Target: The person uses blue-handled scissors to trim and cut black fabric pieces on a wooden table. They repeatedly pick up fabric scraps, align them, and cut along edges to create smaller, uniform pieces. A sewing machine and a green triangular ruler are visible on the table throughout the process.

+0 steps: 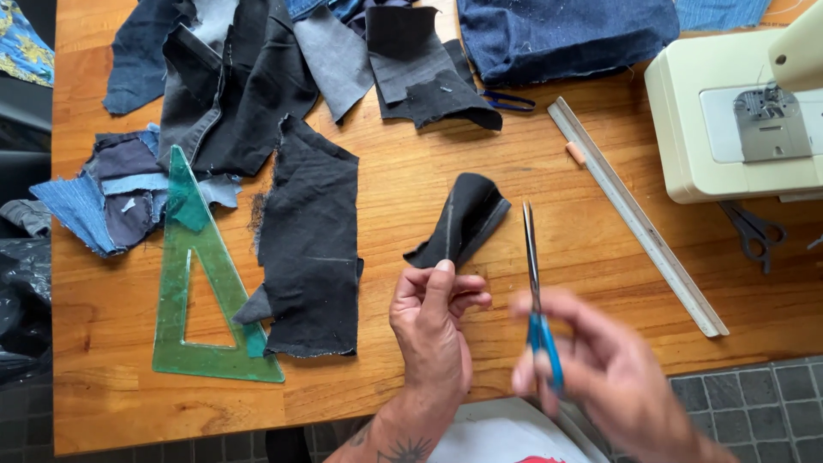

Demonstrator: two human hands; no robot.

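My left hand [435, 321] pinches a small piece of black fabric [463, 219] by its lower end, holding it up over the wooden table [411, 171]. The piece curls upward and carries a faint chalk line. My right hand [600, 369], blurred, grips blue-handled scissors [533, 274] with the blades pointing away from me, close to the right of the fabric piece. The blades look nearly closed and do not touch the cloth.
A larger black fabric piece [310, 240] and a green set square [201, 283] lie to the left. Denim scraps [257, 69] are heaped at the back. A long ruler [634, 214], a sewing machine [737, 111] and dark scissors [754, 231] are at the right.
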